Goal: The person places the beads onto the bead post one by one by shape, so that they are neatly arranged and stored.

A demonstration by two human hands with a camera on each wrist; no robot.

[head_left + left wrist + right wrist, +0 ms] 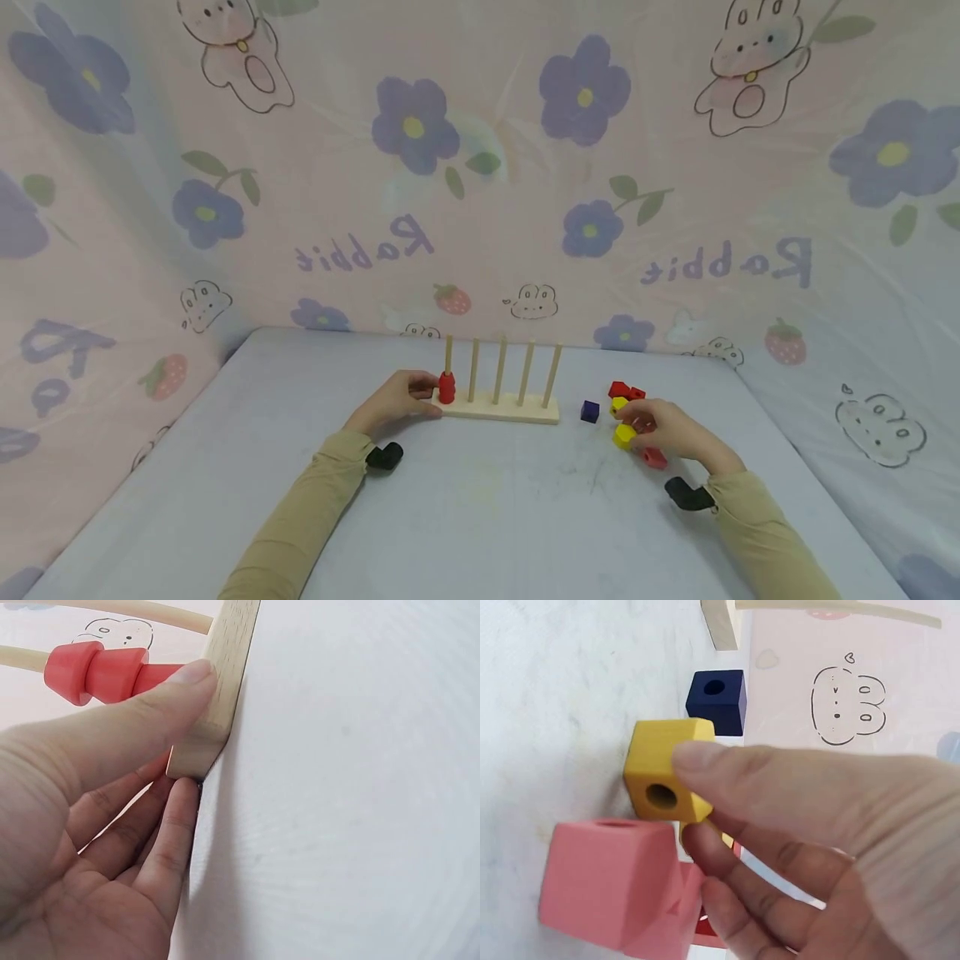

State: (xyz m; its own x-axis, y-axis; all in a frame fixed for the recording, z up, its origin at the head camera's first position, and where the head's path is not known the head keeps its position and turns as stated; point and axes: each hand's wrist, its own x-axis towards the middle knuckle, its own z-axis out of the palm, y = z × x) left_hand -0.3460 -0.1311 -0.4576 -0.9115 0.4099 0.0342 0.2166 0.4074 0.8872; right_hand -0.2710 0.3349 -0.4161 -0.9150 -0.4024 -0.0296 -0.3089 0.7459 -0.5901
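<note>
In the head view, my left hand [399, 395] grips the left end of a wooden peg stand [498, 408]. The left wrist view has the thumb on the base [232, 667] and fingers around its end. Red stacked beads [447, 388] sit on the leftmost peg; the other pegs are bare. Over at the right, my right hand [667, 429] reaches among loose blocks and pinches a yellow block with a hole [656, 757], thumb on one side and a fingertip at the opposite edge. A pink block [600, 885] lies close beside it. Another yellow block [618, 406] is partly hidden by the fingers.
A dark blue cube [590, 412] with a hole stands between the stand and the loose blocks. Red blocks [619, 389] lie just beyond the right hand. A white-covered table [480, 517] meets a patterned cloth [480, 208] at its back and sides.
</note>
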